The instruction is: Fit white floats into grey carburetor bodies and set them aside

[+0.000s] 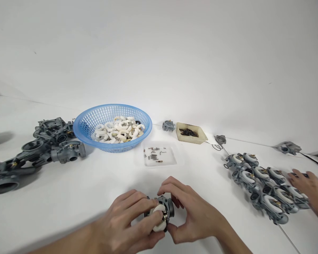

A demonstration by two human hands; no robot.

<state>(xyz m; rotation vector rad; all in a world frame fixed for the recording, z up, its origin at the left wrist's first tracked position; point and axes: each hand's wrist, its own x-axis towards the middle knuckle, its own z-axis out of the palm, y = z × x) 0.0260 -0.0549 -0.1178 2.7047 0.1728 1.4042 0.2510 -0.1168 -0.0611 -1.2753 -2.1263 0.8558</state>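
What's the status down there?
Both hands on a grey metal part, left pressing its white piece, right gripping its side. Small-parts tray just beyond.

Two hands (159, 215) grip a grey metal part (169, 207) near a blue basket (112, 145) of white pieces (122, 130).

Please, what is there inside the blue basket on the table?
Inside the blue basket lie many white curved pieces, some yellowish, with a dark round item near the right side. The pile covers the basket's bottom beneath it, so I cannot tell what lies lowest.
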